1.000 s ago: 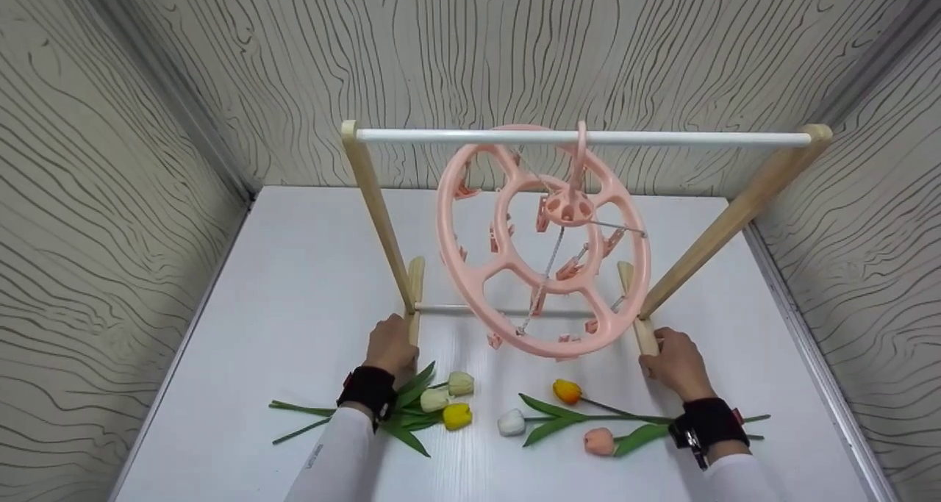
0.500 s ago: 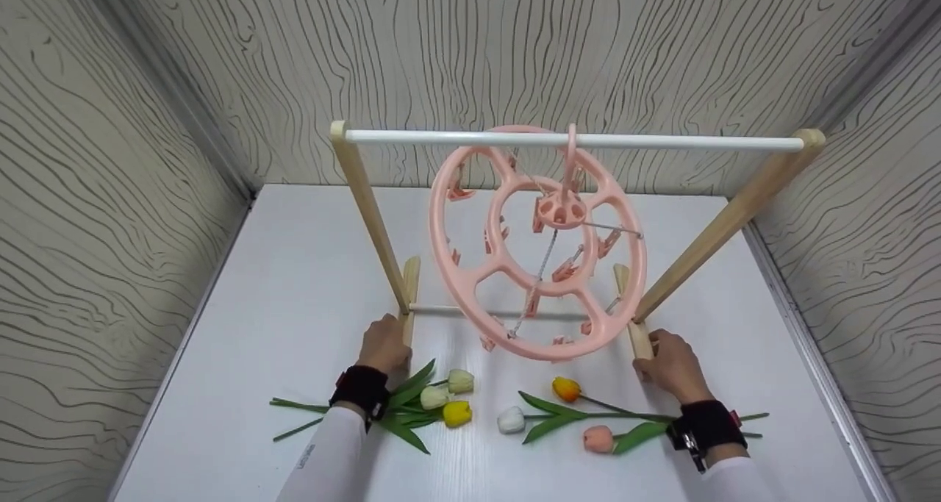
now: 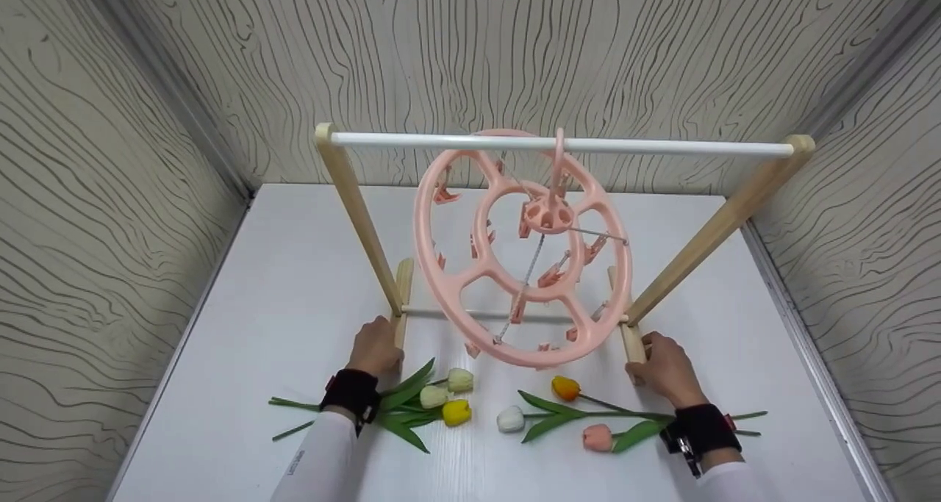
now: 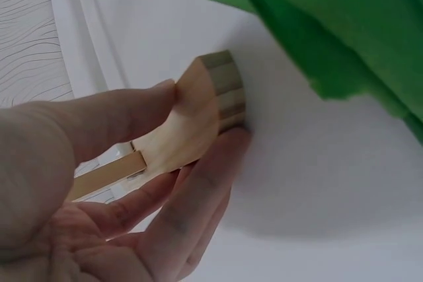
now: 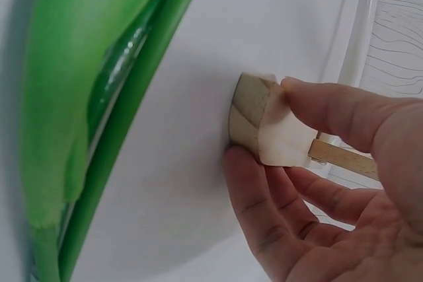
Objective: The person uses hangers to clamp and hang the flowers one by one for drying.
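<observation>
A wooden rack with a white top bar (image 3: 441, 142) stands over the table in the head view. My left hand (image 3: 375, 348) grips the front end of its left foot (image 4: 192, 117), thumb on one side and fingers on the other. On the opposite side my right hand (image 3: 665, 370) pinches the front end of the right foot (image 5: 284, 130) in the same way. From the bar hangs a pink round clip hanger (image 3: 544, 357) by its hook, tilted, with several small pegs on it. Whether the feet touch the table I cannot tell.
Artificial tulips lie in front of the rack. Near my left wrist are two cream ones and a yellow tulip (image 3: 456, 412); near my right are an orange tulip (image 3: 566, 388), a white tulip (image 3: 511, 419) and a pink tulip (image 3: 598, 437). Wood-patterned walls (image 3: 514, 54) enclose the white table (image 3: 294, 267).
Both hands and the rack have shifted a little to the left and slightly nearer to me, the pink hanger moving along with it. The tulips have stayed in place.
</observation>
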`<state>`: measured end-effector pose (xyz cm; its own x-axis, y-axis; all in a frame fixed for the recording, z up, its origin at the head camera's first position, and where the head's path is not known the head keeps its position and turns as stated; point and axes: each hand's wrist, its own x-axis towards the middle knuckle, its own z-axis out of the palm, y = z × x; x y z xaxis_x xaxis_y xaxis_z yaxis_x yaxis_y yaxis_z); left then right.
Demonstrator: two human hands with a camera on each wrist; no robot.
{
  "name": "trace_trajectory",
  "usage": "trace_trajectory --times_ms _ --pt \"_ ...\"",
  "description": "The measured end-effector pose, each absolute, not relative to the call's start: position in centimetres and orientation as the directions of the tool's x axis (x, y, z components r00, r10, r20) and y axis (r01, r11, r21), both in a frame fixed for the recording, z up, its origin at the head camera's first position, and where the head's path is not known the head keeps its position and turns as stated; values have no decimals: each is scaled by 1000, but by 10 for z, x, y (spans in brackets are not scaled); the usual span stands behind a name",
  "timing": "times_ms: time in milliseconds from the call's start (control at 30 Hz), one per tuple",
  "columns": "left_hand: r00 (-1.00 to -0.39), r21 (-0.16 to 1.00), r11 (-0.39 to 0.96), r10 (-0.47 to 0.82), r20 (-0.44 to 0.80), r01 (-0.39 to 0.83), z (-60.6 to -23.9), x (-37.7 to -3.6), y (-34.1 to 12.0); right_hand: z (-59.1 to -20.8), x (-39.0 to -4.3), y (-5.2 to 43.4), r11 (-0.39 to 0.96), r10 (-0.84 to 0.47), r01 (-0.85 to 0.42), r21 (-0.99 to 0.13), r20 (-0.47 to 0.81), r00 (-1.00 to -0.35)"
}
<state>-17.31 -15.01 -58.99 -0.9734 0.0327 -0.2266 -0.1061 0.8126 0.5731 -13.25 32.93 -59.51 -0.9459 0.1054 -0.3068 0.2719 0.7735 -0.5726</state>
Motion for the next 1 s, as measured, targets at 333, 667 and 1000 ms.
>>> trace_trajectory --times_ms 333,667,1000 --pt "-972 552 826 24 -235 -114 -589 -170 -152 -595 -128 326 765 109 287 -576 -324 -940" --pt "-980 575 813 26 -196 -93 -587 -164 -156 -590 -120 325 766 105 278 -580 -313 -944" --pt "-997 579 813 -22 -75 -61 -579 -136 -155 -577 -91 313 848 -26 76 -525 -183 -983"
